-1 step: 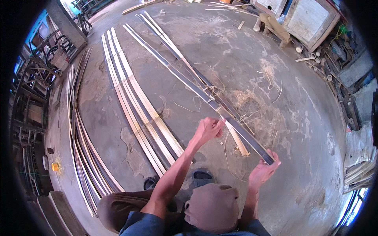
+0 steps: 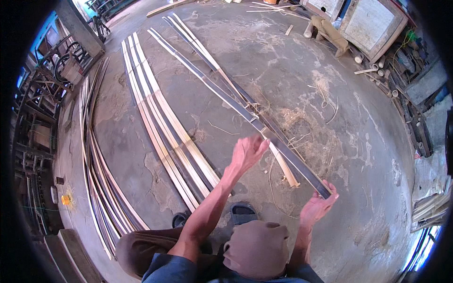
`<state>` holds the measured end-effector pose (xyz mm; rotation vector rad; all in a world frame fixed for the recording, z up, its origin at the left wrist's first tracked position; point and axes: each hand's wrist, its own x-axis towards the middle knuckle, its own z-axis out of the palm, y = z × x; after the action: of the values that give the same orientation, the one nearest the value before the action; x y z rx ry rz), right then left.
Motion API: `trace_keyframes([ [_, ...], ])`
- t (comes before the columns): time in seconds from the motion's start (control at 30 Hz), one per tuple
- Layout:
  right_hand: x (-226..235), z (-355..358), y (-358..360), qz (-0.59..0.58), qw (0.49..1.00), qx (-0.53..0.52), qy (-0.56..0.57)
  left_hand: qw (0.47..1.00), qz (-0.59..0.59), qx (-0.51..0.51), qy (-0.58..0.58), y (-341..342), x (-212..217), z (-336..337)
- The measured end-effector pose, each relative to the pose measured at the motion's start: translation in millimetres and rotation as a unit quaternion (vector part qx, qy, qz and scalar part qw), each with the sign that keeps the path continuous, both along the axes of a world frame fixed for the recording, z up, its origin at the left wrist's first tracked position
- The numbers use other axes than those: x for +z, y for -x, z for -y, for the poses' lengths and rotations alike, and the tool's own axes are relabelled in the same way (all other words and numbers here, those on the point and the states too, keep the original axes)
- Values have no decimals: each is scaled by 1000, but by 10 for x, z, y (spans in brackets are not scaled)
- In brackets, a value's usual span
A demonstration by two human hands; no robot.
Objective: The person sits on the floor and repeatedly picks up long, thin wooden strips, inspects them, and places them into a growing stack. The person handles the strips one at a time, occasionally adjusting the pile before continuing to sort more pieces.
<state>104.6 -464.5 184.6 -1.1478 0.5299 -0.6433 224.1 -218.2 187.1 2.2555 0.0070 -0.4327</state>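
A long bundle of bamboo strips [image 2: 302, 166], dark on its upper face and pale at the edges, runs from near me to the far left. My right hand [image 2: 317, 206] is closed around its near end, thumb and fingers on the tip. Against the bundle's left side, my left hand [image 2: 249, 153] has its fingers curled together. Blur hides part of those fingers, and anything inside them cannot be made out. Thin ties circle the bundle farther along. Beneath it lies another bundle of split strips [image 2: 284, 170] with a pale, frayed end.
Left of my hands, several pale and dark strips [image 2: 158, 118] lie side by side on the concrete floor [image 2: 358, 207]. Farther left is a looser pile of strips [image 2: 106, 198]. Shavings [image 2: 295, 118] litter the floor beyond the bundle. A white-panelled cabinet [image 2: 370, 28] stands at the far right.
My left hand has shifted and turned slightly, its fingers blurred. My right hand and the strip end have moved very slightly to the right.
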Motion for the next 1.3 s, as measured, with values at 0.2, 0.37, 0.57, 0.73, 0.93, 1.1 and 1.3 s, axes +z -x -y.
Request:
trace_keyframes([
  [0.2,78,169,235,58,996,14,62,901,386,-169,-108,-253,50,-18],
  [0.37,497,19,57,180,982,-60,14,901,357,-227,-92,-472,43,104],
  [0.57,940,-184,-564,255,964,-69,37,933,321,-158,-39,-329,-402,5],
  [0.73,1468,-918,-1054,224,956,18,189,956,280,-63,54,-252,-645,58],
  [0.93,1359,-1472,-1655,203,891,98,394,973,210,6,96,-202,-930,36],
  [1.1,1429,-1667,-1774,172,836,213,476,954,263,10,145,-191,-1166,198],
  [1.3,1349,-1992,-1789,194,816,245,486,915,249,80,307,-206,-1698,-12],
])
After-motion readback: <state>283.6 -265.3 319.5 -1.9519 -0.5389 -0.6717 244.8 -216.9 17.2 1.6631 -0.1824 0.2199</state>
